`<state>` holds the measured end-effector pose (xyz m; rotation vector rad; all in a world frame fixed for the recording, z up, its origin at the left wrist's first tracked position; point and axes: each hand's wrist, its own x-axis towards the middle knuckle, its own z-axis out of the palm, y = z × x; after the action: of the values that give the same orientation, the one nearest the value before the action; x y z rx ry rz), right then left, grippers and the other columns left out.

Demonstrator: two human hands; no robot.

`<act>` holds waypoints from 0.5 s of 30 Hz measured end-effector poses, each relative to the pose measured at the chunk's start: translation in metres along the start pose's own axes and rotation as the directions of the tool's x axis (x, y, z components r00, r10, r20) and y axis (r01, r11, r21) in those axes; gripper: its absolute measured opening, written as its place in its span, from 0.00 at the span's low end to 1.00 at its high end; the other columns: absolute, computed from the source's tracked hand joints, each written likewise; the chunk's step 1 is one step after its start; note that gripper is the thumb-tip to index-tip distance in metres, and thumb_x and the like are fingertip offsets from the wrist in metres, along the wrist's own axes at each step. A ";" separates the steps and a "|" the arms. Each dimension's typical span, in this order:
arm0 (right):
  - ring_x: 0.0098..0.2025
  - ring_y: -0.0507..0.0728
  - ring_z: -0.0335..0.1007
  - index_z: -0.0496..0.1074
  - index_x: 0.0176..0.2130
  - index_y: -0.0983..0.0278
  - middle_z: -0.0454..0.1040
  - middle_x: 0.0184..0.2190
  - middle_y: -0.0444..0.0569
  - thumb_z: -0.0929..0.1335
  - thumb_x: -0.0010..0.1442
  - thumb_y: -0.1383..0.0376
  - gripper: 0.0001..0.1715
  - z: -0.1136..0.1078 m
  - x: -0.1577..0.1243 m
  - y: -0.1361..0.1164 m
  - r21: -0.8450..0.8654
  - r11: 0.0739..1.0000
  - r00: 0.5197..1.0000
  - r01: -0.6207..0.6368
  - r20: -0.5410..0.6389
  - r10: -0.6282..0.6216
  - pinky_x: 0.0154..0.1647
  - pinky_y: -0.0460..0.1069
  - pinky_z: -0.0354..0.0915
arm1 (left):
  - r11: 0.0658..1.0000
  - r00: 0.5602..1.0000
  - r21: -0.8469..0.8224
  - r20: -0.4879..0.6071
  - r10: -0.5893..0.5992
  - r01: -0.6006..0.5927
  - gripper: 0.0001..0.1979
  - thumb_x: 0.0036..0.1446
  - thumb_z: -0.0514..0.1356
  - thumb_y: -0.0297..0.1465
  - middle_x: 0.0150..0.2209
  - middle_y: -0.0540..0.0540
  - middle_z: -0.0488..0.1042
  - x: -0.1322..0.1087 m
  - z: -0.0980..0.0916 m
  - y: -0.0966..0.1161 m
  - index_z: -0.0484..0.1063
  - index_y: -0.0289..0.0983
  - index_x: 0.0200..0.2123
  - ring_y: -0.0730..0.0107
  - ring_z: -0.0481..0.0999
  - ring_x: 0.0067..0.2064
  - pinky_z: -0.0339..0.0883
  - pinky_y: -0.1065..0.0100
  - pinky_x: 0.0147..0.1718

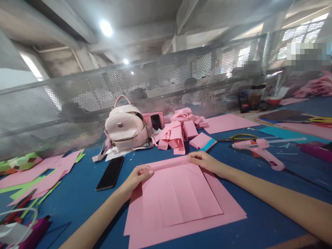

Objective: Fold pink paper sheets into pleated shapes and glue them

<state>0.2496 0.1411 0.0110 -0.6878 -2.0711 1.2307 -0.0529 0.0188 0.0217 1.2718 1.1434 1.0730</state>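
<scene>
A creased sheet of pink paper point(178, 197) lies in front of me on top of larger pink sheets point(230, 211). At its far left corner my left hand point(137, 180) pinches the edge, thumb on top. My right hand point(204, 162) grips the far right corner between thumb and bent fingers. Along the far side, between both hands, a narrow strip of the paper is folded over. Several parallel creases run down the sheet from far to near. Left of my left hand is a black phone point(110, 173).
Beyond my hands stand a pale backpack point(127, 128) and a heap of folded pink paper point(176, 133). To the right lie a pink glue gun point(261, 150) with a trailing cord and yellow-handled scissors point(242, 137). Pink and green paper point(49, 180) covers the left side. A perforated metal screen point(160, 83) borders the blue table.
</scene>
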 end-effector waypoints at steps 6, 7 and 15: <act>0.29 0.51 0.48 0.58 0.24 0.62 0.51 0.24 0.39 0.67 0.60 0.42 0.30 0.000 -0.001 -0.002 0.016 1.000 1.000 -0.024 -0.015 0.024 0.31 0.48 0.50 | 0.997 0.999 -0.063 0.006 -0.034 0.035 0.21 0.50 0.71 0.44 0.24 0.52 0.65 0.000 -0.002 -0.002 0.69 0.34 0.24 0.75 0.65 0.25 0.58 0.73 0.28; 0.29 0.51 0.49 0.59 0.24 0.63 0.52 0.24 0.39 0.67 0.60 0.42 0.30 0.000 -0.001 -0.002 0.018 0.999 0.999 -0.028 -0.019 0.029 0.31 0.48 0.50 | 0.996 0.999 -0.072 0.009 -0.043 0.044 0.21 0.50 0.71 0.45 0.23 0.52 0.66 -0.001 -0.002 -0.002 0.71 0.34 0.25 0.75 0.65 0.25 0.58 0.73 0.28; 0.29 0.51 0.48 0.58 0.24 0.62 0.51 0.24 0.39 0.68 0.57 0.40 0.32 -0.001 -0.001 -0.003 0.041 0.997 0.997 -0.072 -0.028 0.074 0.30 0.48 0.48 | 0.994 0.998 -0.095 0.008 -0.057 0.058 0.22 0.48 0.71 0.48 0.21 0.50 0.70 -0.001 0.000 -0.001 0.74 0.33 0.27 0.71 0.69 0.24 0.62 0.70 0.28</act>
<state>0.2508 0.1396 0.0141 -0.7646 -2.0080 1.2915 -0.0529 0.0180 0.0210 1.1598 1.1052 1.0687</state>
